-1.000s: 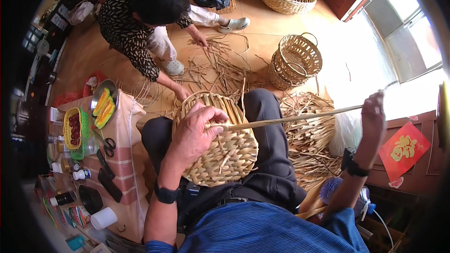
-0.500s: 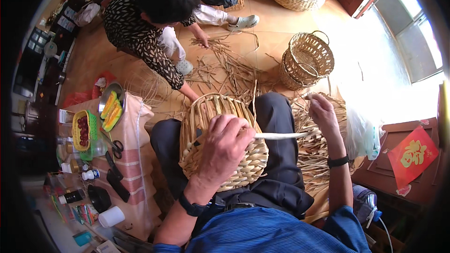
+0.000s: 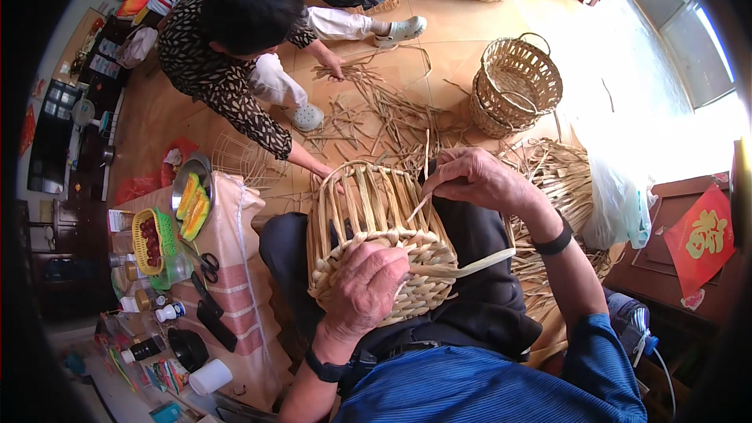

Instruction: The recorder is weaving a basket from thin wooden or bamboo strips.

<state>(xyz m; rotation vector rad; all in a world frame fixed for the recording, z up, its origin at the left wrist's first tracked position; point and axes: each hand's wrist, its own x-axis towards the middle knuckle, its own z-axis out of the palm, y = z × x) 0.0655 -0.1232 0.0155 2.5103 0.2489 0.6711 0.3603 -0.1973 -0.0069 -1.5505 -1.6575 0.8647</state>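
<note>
A half-woven basket (image 3: 419,286) of straw-coloured plant strips sits on my lap, with tight weave near me and open upright strips on the far side. My left hand (image 3: 364,290) is closed over the woven wall, fingers curled. From beside its fingertips a pale flat strip (image 3: 478,263) sticks out to the right, its other end free. My right hand (image 3: 478,180) pinches a thin upright strip (image 3: 419,207) at the basket's right side. The fingertips of my left hand are partly hidden against the weave.
Across from me a person (image 3: 235,70) reaches toward the basket's far rim and gathers loose strips (image 3: 376,117) on the floor. Stacked baskets (image 3: 513,86) stand at the far right. A cloth-covered table (image 3: 243,266) on my left bears scissors (image 3: 209,266), fruit and bottles.
My right hand has moved left from out at the right to the basket's upright strips. The pale strip it stretched taut now hangs loose and curved. My left hand stays on the basket.
</note>
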